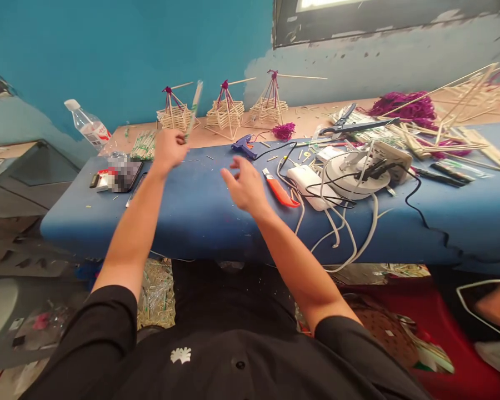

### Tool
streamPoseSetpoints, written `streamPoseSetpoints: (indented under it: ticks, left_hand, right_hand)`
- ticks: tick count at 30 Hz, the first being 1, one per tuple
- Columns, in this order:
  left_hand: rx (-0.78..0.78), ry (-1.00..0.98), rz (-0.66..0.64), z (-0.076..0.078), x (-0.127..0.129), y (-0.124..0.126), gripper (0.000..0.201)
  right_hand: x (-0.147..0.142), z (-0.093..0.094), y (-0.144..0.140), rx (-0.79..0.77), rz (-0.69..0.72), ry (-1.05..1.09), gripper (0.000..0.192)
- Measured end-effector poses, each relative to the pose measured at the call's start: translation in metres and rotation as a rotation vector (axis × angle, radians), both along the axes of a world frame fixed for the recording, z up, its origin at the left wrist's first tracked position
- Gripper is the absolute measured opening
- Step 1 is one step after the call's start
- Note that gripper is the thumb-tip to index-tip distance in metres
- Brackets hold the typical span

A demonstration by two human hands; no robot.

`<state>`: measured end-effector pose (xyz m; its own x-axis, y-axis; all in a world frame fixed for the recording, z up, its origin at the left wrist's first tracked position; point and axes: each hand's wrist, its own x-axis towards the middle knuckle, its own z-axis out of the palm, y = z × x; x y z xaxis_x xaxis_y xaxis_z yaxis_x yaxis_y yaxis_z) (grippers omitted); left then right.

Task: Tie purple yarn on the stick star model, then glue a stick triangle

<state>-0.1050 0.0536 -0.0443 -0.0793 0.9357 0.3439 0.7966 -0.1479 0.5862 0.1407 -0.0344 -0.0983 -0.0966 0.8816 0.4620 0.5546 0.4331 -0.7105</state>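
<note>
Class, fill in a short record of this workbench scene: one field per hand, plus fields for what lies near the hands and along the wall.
Left hand: raised, gripping a thin wrapped stick
Right hand: open, empty, above the blue pad
Near right hand: orange utility knife, blue glue gun
By wall: three stick models
Far left: water bottle

— What are you holding up in your left hand (pixel 169 149)?

— You are gripping a thin, pale packet of sticks (pixel 194 108) with green print, blurred, and it is tilting up and to the right above the blue bench top.

— And your right hand (pixel 245 186)?

— It is hovering open over the blue surface, holding nothing, just left of the orange utility knife (pixel 280 190).
</note>
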Motion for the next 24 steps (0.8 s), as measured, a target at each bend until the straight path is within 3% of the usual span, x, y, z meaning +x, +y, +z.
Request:
streamPoseSetpoints:
  ticks: [3, 6, 11, 19, 24]
  left_hand:
    - [-0.001, -0.062, -0.108, -0.031, 0.049, 0.002, 0.027]
    - [-0.016, -0.077, -0.167, -0.051, 0.067, 0.006, 0.015]
    - [-0.067, -0.097, -0.22, -0.067, 0.044, 0.012, 0.038]
    - [-0.19, -0.238, -0.271, -0.08, 0.036, 0.02, 0.039]
    - [-0.186, -0.414, -0.211, -0.081, 0.036, 0.02, 0.041]
  right_hand:
    - [-0.039, 0.032, 0.064, -0.105, 0.007, 0.204, 0.053]
    - [-0.063, 0.048, 0.103, -0.047, 0.125, 0.292, 0.022]
    - [-0.067, 0.028, 0.111, -0.007, 0.21, 0.324, 0.025]
    - [-0.056, 0.009, 0.12, -0.106, 0.365, 0.312, 0.03]
    - [-0.054, -0.002, 0.126, -0.18, 0.377, 0.228, 0.036]
